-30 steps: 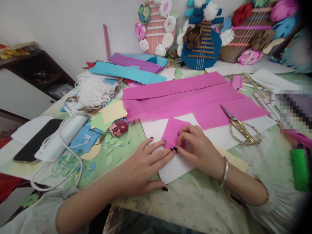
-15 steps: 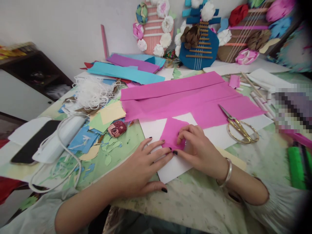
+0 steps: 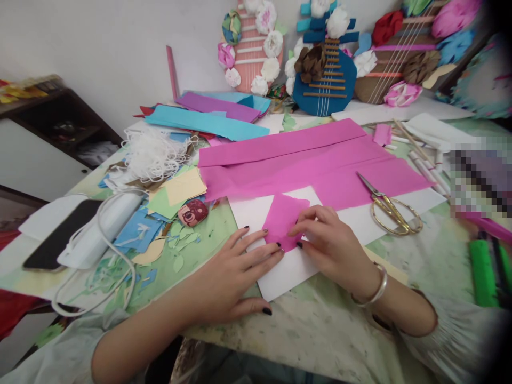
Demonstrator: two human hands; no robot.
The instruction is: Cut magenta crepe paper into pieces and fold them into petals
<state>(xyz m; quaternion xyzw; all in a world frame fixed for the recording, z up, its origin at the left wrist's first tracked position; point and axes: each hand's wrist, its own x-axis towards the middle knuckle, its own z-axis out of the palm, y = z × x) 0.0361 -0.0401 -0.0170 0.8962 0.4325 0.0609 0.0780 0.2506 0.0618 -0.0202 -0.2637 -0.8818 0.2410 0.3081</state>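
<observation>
A small piece of magenta crepe paper lies on a white sheet in front of me. My left hand lies flat with its fingers spread, the fingertips resting on the lower left edge of the magenta piece. Over the lower right side of that piece, my right hand is bent, its thumb and curled fingers a little apart. Nothing shows between them. A large magenta crepe sheet spreads behind the small piece. Gold-handled scissors lie to the right of my right hand, partly on the white sheet beneath.
At the left are a phone, a white device with a cord, a string tangle, paper scraps and a dark red round case. Decorated paper instruments stand along the wall. A green object is at the right.
The right thumb has moved right, away from the left fingertips and the bottom of the small magenta piece. My left hand stays put. The view has shifted slightly.
</observation>
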